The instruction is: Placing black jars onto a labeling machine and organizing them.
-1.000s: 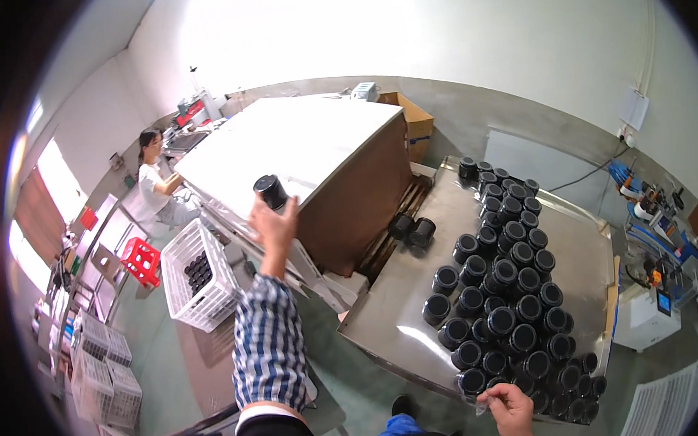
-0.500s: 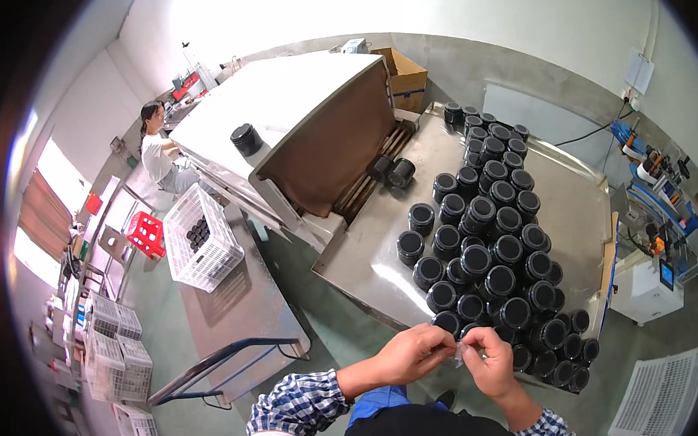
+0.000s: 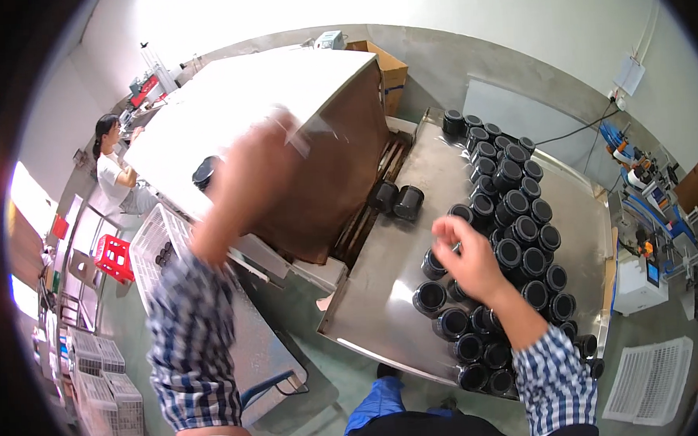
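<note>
My left hand is raised over the near edge of the white-topped table, so smeared by motion that its fingers cannot be made out. A wisp of clear plastic film shows beside it; whether the fingers grip it, I cannot tell. My right hand hovers over the metal tray table, thumb and fingers apart, with nothing seen in it. Under and around it stand many black jars with black lids, and it hides some of them. Two black jars lie apart near the tray's left side.
The metal tray table has a raised rim. A black jar sits on the white table, partly behind my left arm. A white crate rests on a trolley at left. Another person sits at the far left.
My hands, together over the near jars before, have separated. The left has swung up and left with a blur; the right has moved up over the jars and opened. The view has shifted.
</note>
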Available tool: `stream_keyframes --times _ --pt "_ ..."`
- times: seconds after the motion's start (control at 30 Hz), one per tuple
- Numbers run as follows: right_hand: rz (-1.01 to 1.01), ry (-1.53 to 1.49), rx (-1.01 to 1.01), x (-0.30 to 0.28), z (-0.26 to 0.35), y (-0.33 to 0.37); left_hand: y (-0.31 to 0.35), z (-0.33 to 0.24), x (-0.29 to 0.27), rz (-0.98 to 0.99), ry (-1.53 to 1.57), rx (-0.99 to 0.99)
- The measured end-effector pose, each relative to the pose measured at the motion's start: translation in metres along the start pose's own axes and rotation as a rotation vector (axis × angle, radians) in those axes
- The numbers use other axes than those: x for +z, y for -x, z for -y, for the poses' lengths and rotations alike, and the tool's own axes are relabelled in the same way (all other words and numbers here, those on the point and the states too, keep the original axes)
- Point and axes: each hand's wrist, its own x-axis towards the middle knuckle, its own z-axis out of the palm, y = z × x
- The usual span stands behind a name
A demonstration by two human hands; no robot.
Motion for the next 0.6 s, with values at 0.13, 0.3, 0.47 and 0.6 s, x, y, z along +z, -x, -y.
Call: stream_keyframes --times 0.13,0.3,0.47,0.6 --pt "0.023 0.256 0.266 0.013 -0.09 -0.092 -0.091 0.095 0.011 -0.44 -0.356 -0.191" --pt "0.193 0.657 0.482 0.05 -0.144 -0.16 -0.047 -0.04 0.131 0.127 0.155 0.069" --pt "0.244 0.617 0.608 0.092 -0.166 -0.193 -0.028 -0.049 0.272 0.475 0.149 0.05" --pt "0.335 0.397 0.644 0.066 -0.215 -0.209 -0.04 -0.08 0.312 0.533 0.165 0.073"
